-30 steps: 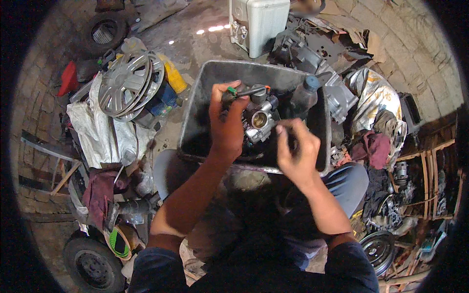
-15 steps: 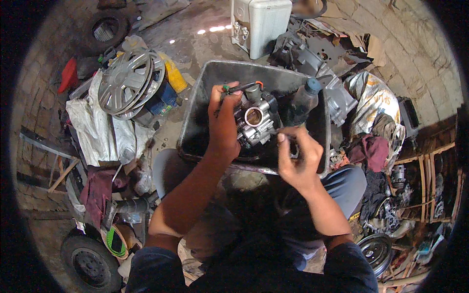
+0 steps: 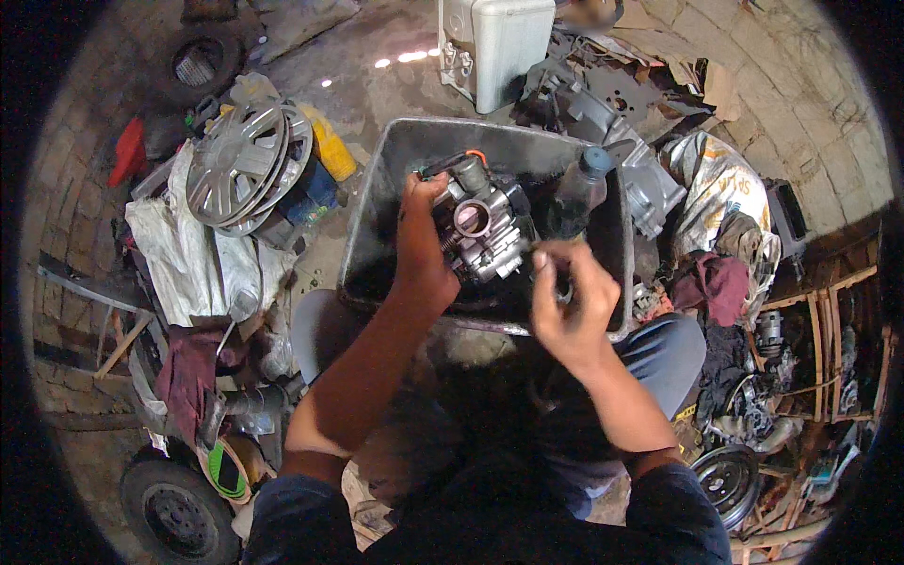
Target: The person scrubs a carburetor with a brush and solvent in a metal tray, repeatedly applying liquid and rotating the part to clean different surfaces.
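My left hand (image 3: 421, 247) grips a grey metal carburetor (image 3: 482, 226) and holds it up over a dark rectangular metal tray (image 3: 377, 217). The carburetor's round bore faces up toward me, and a thin hose with an orange end runs off its top. My right hand (image 3: 568, 303) is just to the right of the carburetor, fingers curled around a small dark tool whose tip touches the part's right side. A dark plastic bottle with a blue-grey cap (image 3: 576, 193) stands inside the tray, right behind my right hand.
A stack of silver hubcaps (image 3: 243, 165) and a yellow container (image 3: 331, 143) lie at left on white sacks. A white box (image 3: 496, 42) stands beyond the tray. Engine parts and rags pile up at right; wheels (image 3: 179, 513) lie by my knees.
My left hand has turned the carburetor slightly and kept it over the tray. My right hand has moved up against its right side.
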Action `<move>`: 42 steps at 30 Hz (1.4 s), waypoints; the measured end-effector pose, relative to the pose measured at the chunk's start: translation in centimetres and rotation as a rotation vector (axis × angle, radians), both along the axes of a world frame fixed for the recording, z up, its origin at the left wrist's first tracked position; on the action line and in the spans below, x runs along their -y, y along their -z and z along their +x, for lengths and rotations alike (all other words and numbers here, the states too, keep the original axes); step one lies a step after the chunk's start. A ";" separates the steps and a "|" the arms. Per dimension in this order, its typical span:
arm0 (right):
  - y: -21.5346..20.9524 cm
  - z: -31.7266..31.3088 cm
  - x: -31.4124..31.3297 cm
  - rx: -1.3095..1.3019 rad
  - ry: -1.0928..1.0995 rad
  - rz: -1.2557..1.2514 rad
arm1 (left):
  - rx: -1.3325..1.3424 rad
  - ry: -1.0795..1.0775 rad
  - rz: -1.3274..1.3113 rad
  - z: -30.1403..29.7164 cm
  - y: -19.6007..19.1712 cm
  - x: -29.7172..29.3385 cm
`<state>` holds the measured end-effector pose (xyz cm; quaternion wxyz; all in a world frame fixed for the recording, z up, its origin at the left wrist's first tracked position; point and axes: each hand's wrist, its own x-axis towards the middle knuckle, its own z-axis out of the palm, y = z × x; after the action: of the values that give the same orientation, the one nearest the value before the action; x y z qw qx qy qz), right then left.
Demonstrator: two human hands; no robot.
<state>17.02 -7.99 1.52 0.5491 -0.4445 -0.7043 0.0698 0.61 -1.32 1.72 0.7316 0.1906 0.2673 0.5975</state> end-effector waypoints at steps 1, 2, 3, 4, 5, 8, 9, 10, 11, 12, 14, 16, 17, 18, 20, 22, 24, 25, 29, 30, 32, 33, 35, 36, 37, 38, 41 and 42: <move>-0.1 -0.2 0.4 0.009 -0.043 0.034 | -0.005 -0.005 0.012 0.1 0.1 0.1; 0.3 -0.3 -0.1 0.026 0.007 0.062 | -0.008 0.024 0.004 0.2 -0.3 0.5; 0.2 0.2 -0.6 0.027 0.027 0.012 | 0.019 0.059 0.004 0.0 0.0 0.5; 0.0 0.3 -0.8 0.008 0.064 -0.036 | 0.049 0.091 0.008 -0.3 0.1 0.3; -0.2 0.4 -0.9 -0.011 0.101 -0.083 | 0.079 0.124 0.012 -0.5 0.2 0.2; -0.4 -0.2 0.0 0.021 -0.001 0.026 | 0.043 0.113 0.019 -0.1 0.2 0.5; -0.5 -0.4 0.2 0.034 -0.053 0.057 | 0.038 0.119 0.023 0.0 0.2 0.4; -0.4 0.1 -0.3 0.062 -0.004 0.038 | 0.044 0.119 -0.003 0.0 0.3 0.4; -0.4 0.3 -0.7 0.048 0.027 0.001 | 0.050 0.119 -0.028 0.0 0.3 0.4; -0.4 0.4 -1.0 0.035 0.054 -0.025 | 0.056 0.119 -0.053 -0.1 0.4 0.4; -0.6 0.5 -0.9 0.033 0.034 -0.014 | 0.028 0.139 -0.042 -0.2 0.6 0.5; -0.9 0.1 0.4 0.054 -0.061 0.043 | -0.018 0.124 -0.021 -0.1 1.2 0.3; -0.4 -0.3 0.1 0.064 -0.055 0.076 | 0.002 0.132 -0.036 -0.1 1.5 0.2; -0.5 0.0 -0.3 0.069 -0.013 0.037 | 0.022 0.141 -0.051 -0.1 1.6 0.1; -0.6 0.9 -0.9 0.088 0.088 -0.047 | 0.058 0.163 -0.077 -0.1 1.6 0.0; -0.4 1.0 -1.0 0.022 0.115 -0.035 | 0.082 0.191 -0.099 -0.5 1.7 -0.2; -0.6 0.7 -0.7 -0.001 0.100 -0.021 | 0.142 0.202 -0.088 -0.5 1.7 -0.3; -0.9 0.5 -0.6 -0.004 0.087 -0.019 | 0.176 0.206 -0.084 -0.4 1.6 -0.2; -0.8 0.5 -0.4 0.029 0.065 0.001 | 0.202 0.209 -0.182 0.0 1.6 0.0; -0.9 0.4 -0.4 0.027 0.063 -0.003 | 0.191 0.205 -0.189 0.1 1.6 0.0; -1.0 0.3 -0.3 0.019 0.061 -0.014 | 0.195 0.219 -0.189 0.1 1.9 0.0; -1.0 0.3 -0.3 0.021 0.055 -0.013 | 0.212 0.236 -0.179 0.1 2.1 -0.1; -1.1 0.2 -0.2 0.025 0.043 -0.009 | 0.236 0.262 -0.166 0.0 2.5 -0.3; -1.1 0.1 -0.2 0.027 0.030 -0.015 | 0.243 0.271 -0.164 -0.1 2.7 -0.5; -1.1 0.1 -0.1 0.029 0.018 -0.021 | 0.251 0.281 -0.161 -0.1 2.8 -0.5; -1.1 0.1 0.0 0.032 0.005 -0.028 | 0.235 0.259 -0.165 -0.1 2.9 -0.5; -0.8 0.4 -0.2 0.107 0.018 -0.131 | 0.181 0.187 -0.181 0.0 2.8 -0.3; -0.9 0.5 -0.4 0.069 0.013 -0.167 | 0.160 0.162 -0.189 0.0 2.6 -0.2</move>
<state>17.48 -7.57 2.42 0.4858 -0.4954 -0.7117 0.1096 0.64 -1.14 -0.87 0.8110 0.0939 0.2469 0.5220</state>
